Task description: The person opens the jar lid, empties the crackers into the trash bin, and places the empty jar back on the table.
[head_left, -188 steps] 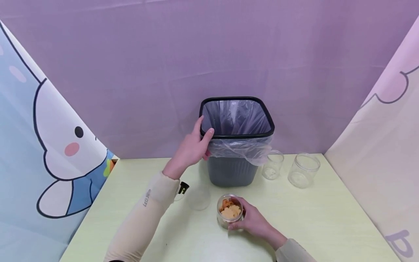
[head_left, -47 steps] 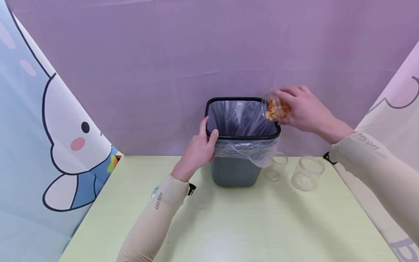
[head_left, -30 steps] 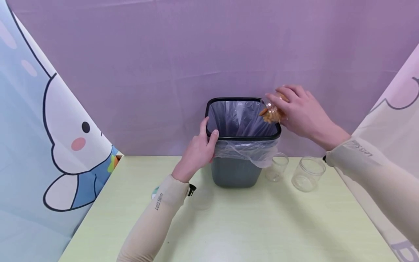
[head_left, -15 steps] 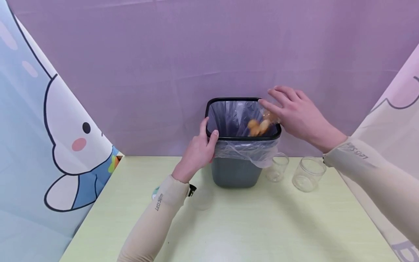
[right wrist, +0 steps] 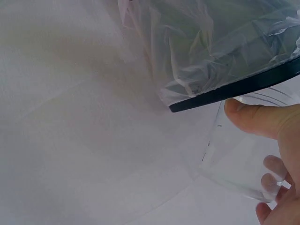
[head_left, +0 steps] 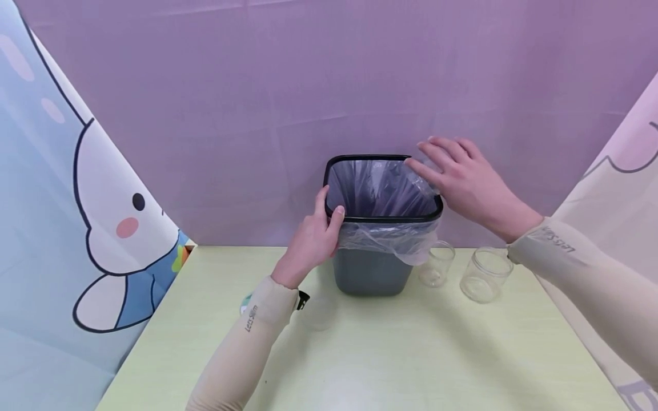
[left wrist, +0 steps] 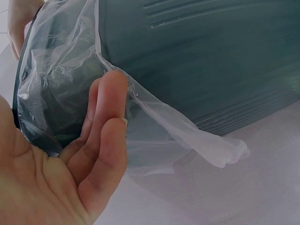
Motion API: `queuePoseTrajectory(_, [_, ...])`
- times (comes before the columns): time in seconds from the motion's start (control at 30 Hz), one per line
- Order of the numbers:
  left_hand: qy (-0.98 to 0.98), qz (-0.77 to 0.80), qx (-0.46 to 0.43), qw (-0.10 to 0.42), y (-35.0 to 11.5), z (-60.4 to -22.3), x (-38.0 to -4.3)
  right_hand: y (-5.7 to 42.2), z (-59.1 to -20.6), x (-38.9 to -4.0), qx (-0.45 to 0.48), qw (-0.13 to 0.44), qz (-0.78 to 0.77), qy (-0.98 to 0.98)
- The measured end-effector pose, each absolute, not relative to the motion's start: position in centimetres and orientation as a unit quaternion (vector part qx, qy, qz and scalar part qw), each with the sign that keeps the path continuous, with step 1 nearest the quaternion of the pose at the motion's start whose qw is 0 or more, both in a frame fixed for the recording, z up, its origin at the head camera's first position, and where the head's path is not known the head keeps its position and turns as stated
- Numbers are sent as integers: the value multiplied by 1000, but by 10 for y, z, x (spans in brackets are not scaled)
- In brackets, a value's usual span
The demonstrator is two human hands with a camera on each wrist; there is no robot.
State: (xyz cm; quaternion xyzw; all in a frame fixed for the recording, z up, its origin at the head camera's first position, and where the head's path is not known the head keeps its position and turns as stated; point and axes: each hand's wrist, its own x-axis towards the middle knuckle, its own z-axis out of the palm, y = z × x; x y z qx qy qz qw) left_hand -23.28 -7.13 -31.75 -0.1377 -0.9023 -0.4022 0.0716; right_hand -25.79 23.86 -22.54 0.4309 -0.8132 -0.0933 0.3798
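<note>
A grey trash can with a black rim stands upright at the back of the table, a clear plastic liner folded over its edge. My left hand grips its near left rim, thumb outside; in the left wrist view the fingers lie against the liner. Above the right rim, my right hand holds a clear jar tipped with its mouth toward the can. No cookies show inside the jar in the right wrist view. The can's bottom is hidden from the head view.
Two clear jars, a narrower one and a wider one, stand right of the can. A transparent disc lies near the left wrist. Behind the left sleeve, a teal and white item is partly hidden. Purple cloth hangs behind.
My right hand has lifted the jar of cookies from the table to the can and tipped it. Cookies tumbled into the can half a second ago. My left hand has stayed on the rim.
</note>
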Motion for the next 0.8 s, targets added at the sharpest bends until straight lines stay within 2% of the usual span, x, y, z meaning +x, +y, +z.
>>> queuePoseTrajectory(0.27, [-897, -414, -137, 68, -74, -318, -231, 251, -225, -257, 391, 378, -58, -837])
queuePoseTrajectory(0.47, [-900, -406, -139, 71, -74, -316, -231, 265, -227, -253, 324, 367, -11, -872])
queuePoseTrajectory(0.8, [-901, -406, -138, 68, -72, -315, -230, 291, -250, -238, 152, 247, 209, -934])
